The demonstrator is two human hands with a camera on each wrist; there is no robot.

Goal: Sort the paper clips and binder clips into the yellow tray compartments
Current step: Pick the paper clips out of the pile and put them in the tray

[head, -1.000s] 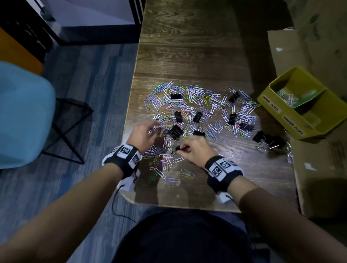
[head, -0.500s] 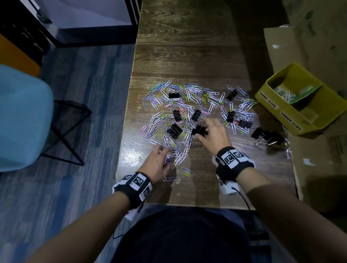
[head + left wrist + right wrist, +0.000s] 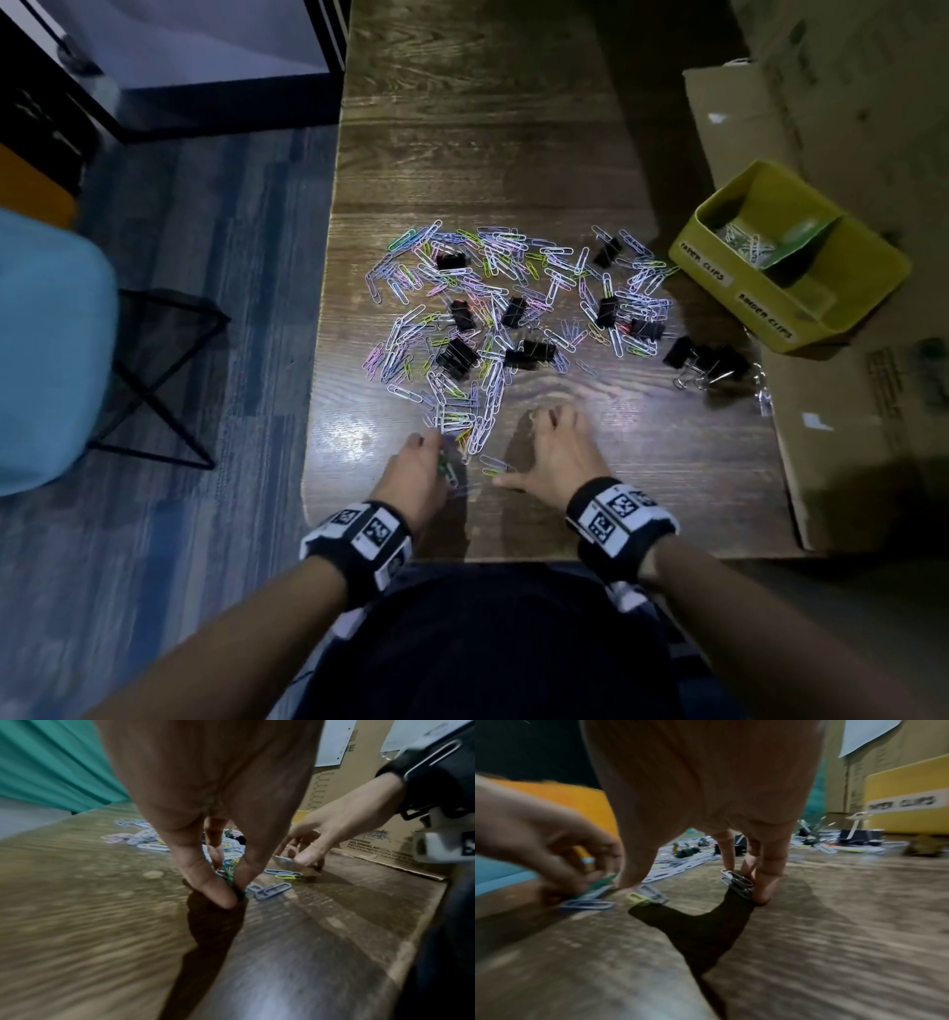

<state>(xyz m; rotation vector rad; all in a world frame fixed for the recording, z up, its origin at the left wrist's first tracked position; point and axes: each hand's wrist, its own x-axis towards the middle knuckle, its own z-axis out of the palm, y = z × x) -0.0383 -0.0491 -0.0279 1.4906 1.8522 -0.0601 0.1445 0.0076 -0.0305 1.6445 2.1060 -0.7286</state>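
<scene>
Coloured paper clips lie scattered over the wooden table, with black binder clips among them and a cluster of binder clips at the right. The yellow tray sits right of the pile, labelled for paper clips and binder clips; several paper clips lie in its far compartment. My left hand pinches a small bunch of green and yellow paper clips at the pile's near tip. My right hand curls its fingertips on a few silver paper clips, thumb spread left.
Cardboard boxes flank the table's right side, and the tray rests on one. A blue chair stands left of the table. Loose clips lie between my hands near the front edge.
My right hand has drawn back from the binder clips in the pile toward the near edge with a few clips. My left hand stays near the pile's near tip, now pinching clips.
</scene>
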